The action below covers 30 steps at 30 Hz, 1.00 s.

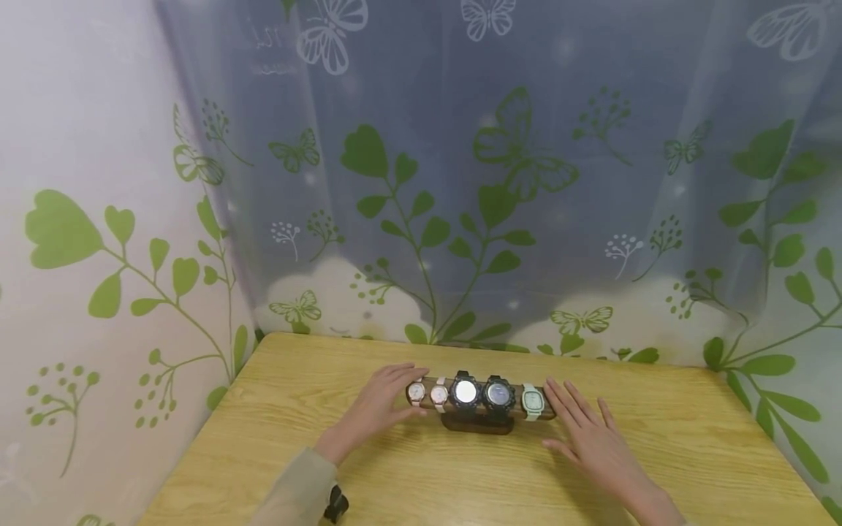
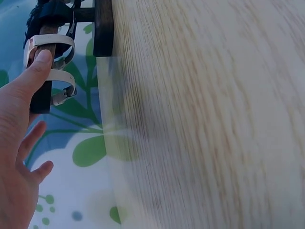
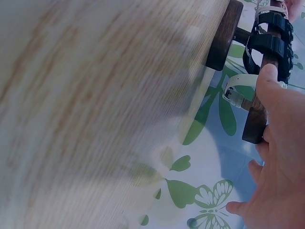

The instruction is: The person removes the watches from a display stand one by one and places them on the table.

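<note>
A dark wooden watch stand [image 1: 478,424] stands on the table, its crossbar carrying several watches in a row. Two small watches with white straps, one [image 1: 416,392] at the very end, are on the left. Two chunky black watches, one with a bright glaring dial [image 1: 465,392], sit in the middle, and a pale green square watch [image 1: 532,400] is on the right. My left hand [image 1: 376,402] is at the bar's left end, thumb in front beside the white straps, fingers extended. Spread, straight fingers of my right hand [image 1: 595,446] reach the bar's right end [image 3: 255,124].
The light wood table [image 1: 427,489] runs up to a curtain [image 1: 421,241] printed with green leaves and butterflies, which also hangs along both sides. A small black device [image 1: 337,504] is at the left sleeve [image 1: 296,486].
</note>
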Each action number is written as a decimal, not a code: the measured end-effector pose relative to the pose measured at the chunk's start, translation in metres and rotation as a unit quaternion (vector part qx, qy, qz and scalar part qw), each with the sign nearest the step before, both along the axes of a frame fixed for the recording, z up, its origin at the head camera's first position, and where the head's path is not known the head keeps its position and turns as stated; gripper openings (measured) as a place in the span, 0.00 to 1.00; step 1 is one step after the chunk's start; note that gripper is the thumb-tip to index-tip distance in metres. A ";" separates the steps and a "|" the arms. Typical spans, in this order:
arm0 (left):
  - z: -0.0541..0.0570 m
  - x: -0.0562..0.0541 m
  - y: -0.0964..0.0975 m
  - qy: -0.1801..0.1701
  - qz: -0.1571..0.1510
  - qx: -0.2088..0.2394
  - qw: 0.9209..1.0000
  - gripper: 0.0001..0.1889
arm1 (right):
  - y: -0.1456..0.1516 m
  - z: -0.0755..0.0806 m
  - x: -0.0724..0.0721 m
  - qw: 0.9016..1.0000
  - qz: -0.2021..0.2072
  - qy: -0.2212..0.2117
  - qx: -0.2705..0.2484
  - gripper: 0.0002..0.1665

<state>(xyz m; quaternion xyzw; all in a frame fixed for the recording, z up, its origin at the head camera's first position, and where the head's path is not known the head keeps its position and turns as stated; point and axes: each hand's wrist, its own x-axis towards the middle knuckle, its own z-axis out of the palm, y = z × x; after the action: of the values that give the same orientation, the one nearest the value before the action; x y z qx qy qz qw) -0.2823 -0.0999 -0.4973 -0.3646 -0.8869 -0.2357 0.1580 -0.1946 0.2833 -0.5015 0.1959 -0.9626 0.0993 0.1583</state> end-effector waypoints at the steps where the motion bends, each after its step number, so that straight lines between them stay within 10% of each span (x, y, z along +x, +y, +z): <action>1: 0.000 0.000 -0.001 0.011 0.000 -0.002 1.000 0.38 | 0.000 0.000 0.000 1.000 -0.001 -0.003 0.001 0.55; 13: 0.010 0.001 -0.024 0.082 0.033 -0.035 0.995 0.34 | -0.001 0.004 0.002 1.000 0.000 0.009 0.000 0.56; 30: 0.011 0.005 -0.077 0.089 0.079 -0.023 0.993 0.34 | -0.002 0.001 -0.001 1.000 0.002 0.009 0.004 0.56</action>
<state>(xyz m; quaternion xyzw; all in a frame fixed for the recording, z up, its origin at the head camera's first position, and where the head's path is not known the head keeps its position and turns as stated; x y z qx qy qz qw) -0.2775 -0.1772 -0.4867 -0.3162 -0.9005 -0.1687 0.2461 -0.1952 0.2817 -0.5002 0.1992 -0.9611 0.0942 0.1663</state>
